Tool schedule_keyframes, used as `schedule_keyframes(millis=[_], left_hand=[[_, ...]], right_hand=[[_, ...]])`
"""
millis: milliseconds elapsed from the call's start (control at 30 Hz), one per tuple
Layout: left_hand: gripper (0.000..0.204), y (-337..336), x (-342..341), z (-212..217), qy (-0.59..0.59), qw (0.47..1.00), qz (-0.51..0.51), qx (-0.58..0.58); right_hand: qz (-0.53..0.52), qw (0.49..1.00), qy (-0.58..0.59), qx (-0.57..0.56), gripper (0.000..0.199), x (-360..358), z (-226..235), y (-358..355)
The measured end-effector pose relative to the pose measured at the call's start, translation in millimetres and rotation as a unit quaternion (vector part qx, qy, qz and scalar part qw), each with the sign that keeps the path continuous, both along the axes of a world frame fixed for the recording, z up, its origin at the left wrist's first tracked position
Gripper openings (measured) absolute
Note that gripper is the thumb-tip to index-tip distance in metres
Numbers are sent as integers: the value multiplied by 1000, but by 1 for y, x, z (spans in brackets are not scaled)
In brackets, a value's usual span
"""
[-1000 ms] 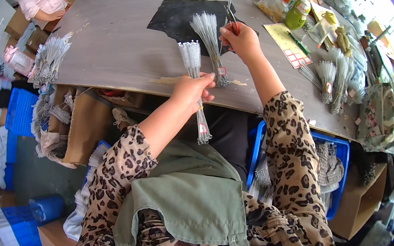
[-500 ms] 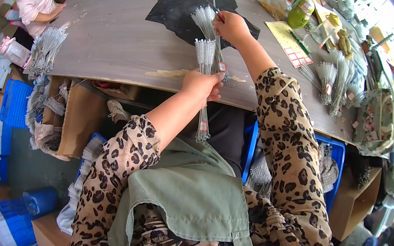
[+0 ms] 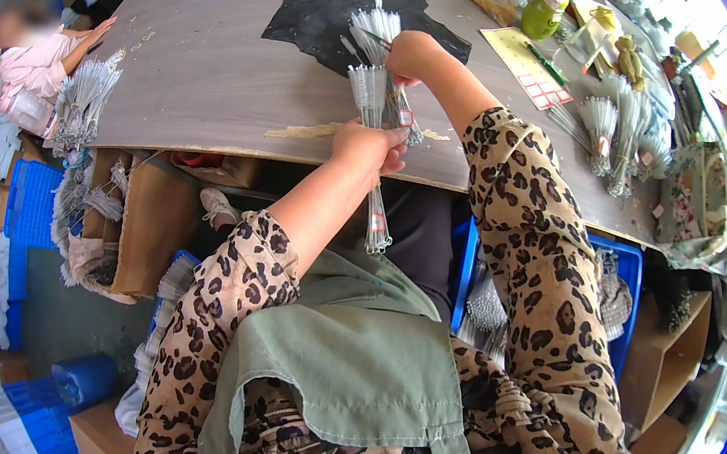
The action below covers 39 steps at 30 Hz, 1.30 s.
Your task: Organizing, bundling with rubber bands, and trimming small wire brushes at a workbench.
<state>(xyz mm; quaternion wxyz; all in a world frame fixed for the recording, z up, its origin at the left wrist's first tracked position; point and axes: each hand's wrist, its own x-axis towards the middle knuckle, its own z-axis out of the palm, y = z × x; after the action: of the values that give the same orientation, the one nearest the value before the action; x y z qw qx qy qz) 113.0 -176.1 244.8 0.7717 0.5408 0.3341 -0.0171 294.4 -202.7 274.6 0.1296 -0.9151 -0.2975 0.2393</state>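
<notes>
My left hand (image 3: 362,146) is closed around a bundle of thin wire straw brushes (image 3: 367,90). Their white bristles point away from me, and the looped wire ends hang past the table edge with a red-bordered label. Just beyond lies a second bundle of brushes (image 3: 376,25) on a black sheet (image 3: 309,13), bristle ends spread. My right hand (image 3: 411,57) is closed on a thin dark tool (image 3: 374,38), perhaps tweezers, whose tip reaches over that second bundle. One brush sticks out above the rest there. The right fingertips are partly hidden.
More brush bundles (image 3: 600,120) lie at the right beside a yellow sheet with labels (image 3: 523,60), a green pen and a green jar (image 3: 544,12). Another bundle (image 3: 85,98) stands at the left edge, near a seated person in pink (image 3: 36,60). Blue bins and cartons sit below.
My right hand has come down slightly with the dark tool; the long wire that rose above it is no longer seen. My left hand keeps its bundle. The person in pink leans lower.
</notes>
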Motion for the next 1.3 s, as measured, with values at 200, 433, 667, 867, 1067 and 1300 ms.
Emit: schedule_keyframes(millis=[200, 433, 667, 867, 1067, 1300], left_hand=[[25, 1, -2, 1, -5, 1000, -1, 8], [24, -1, 3, -6, 13, 1000, 2, 11], [28, -25, -10, -12, -23, 1000, 6, 0], [23, -27, -2, -14, -67, 991, 67, -91], [17, -27, 0, -8, -55, 992, 86, -68], [18, -24, -2, -11, -72, 990, 94, -82]], right_hand=[[61, 994, -3, -89, 27, -14, 14, 2], [58, 989, -90, -102, 18, 8, 8, 10], [88, 973, -195, -87, 19, 12, 0, 15], [156, 954, -226, -123, 20, 1, 6, 15], [179, 955, -207, -114, 22, -14, 9, 5], [218, 932, -200, -210, 23, -30, 8, 2]])
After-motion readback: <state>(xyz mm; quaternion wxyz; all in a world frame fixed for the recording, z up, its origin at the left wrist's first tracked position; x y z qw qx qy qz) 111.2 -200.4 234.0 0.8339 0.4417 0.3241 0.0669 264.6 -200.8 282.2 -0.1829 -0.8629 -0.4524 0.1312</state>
